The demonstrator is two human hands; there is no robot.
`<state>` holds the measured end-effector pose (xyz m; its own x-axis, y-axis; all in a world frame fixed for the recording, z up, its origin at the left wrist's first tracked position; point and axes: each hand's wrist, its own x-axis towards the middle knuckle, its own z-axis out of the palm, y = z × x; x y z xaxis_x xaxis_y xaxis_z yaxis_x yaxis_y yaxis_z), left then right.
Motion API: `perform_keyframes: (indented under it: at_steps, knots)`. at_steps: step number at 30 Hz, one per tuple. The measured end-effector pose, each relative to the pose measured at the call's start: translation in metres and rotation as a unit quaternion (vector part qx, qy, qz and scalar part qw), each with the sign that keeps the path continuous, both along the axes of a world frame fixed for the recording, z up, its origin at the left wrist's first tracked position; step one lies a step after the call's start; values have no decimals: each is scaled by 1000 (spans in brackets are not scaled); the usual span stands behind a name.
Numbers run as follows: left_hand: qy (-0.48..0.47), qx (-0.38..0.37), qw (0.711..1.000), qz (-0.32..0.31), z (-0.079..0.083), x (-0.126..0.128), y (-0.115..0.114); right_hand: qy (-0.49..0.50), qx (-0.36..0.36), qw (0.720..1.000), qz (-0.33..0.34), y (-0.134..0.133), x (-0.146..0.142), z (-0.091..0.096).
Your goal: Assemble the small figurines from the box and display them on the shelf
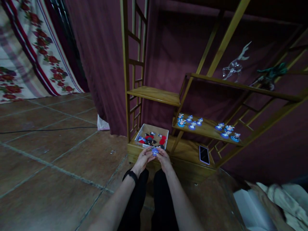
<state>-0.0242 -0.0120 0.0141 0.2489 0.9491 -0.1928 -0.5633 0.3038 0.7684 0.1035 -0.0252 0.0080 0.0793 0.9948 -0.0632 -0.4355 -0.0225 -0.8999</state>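
Observation:
Between my two hands is a small purple figurine (155,151), held in front of the shelf's lower board. My left hand (145,157) grips it from the left, fingers closed on its side. From the right, the fingers of my right hand (164,157) also close on it. Just beyond my fingertips sits a shallow cardboard box (166,132) with several small figurines and red round pieces inside. More figurines stand on the raised shelf to the right: a left group with a purple figurine (192,125) and a right group with a blue-based figurine (235,137).
A phone (204,155) lies on the lower board at right. A bare wooden shelf (156,95) juts out above the box. Higher right stand a clear deer ornament (233,68) and a dark green ornament (270,75). A black cable (48,131) crosses the tiled floor at left.

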Motion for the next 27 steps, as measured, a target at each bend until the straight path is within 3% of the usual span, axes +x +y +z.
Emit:
perform_keyframes:
  at_steps: [8, 15, 21, 27]
  knots:
    - [20, -21, 1000, -3, -1, -6, 4, -21, -32, 999, 2, -1, -2, 5]
    - [12, -36, 999, 29, 1, -7, 4, -63, -61, 996, -17, 3, -1, -5]
    - [21, 0, 1000, 4, 0, -7, 2, -69, -33, 997, -22, 5, 3, -11]
    - [31, 14, 999, -8, 2, -7, 0, -57, -19, 998, -17, 1, 6, -7]
